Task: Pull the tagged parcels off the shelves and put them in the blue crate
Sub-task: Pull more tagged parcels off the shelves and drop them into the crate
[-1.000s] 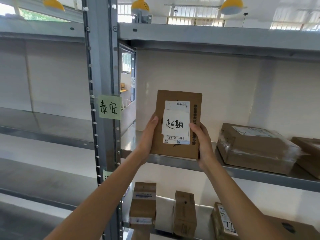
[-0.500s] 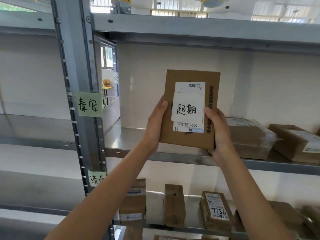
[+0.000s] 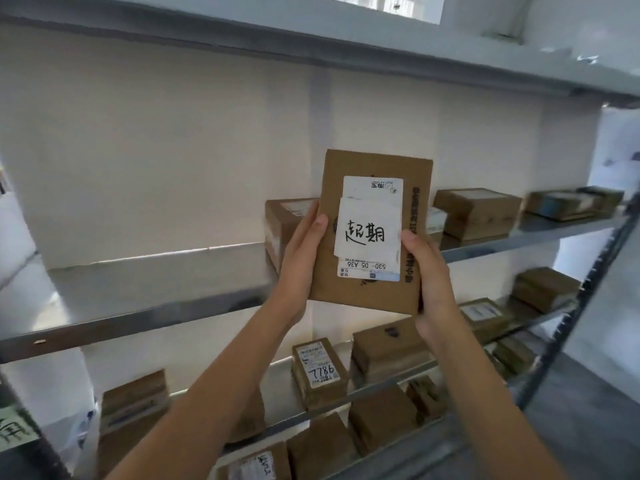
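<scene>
— While both arms reach up, what are the hands doing?

— Each grips one side of the tagged parcel [image 3: 372, 233]. The left hand [image 3: 300, 252] wraps the left edge, thumb lying flat on the front face, fingers hidden behind. The right hand [image 3: 429, 271] clasps the lower right edge, thumb curled onto the front beside the white tag [image 3: 367, 227].

— And how does the parcel sit?

— Upright, long axis nearly vertical, leaning a little to the right at the top. Its labelled face is turned toward the person; the printed label reads upside down, while the handwritten tag reads right way up. It is held in the air in front of the middle shelf [image 3: 138, 306], clear of it.

— Anything on the shelves?

— Brown boxes, yes. One box [image 3: 280, 223] stands just behind the left hand, more sit further right on that shelf, and the lower shelves carry several, among them a small box marked 7786 [image 3: 320, 372].
</scene>
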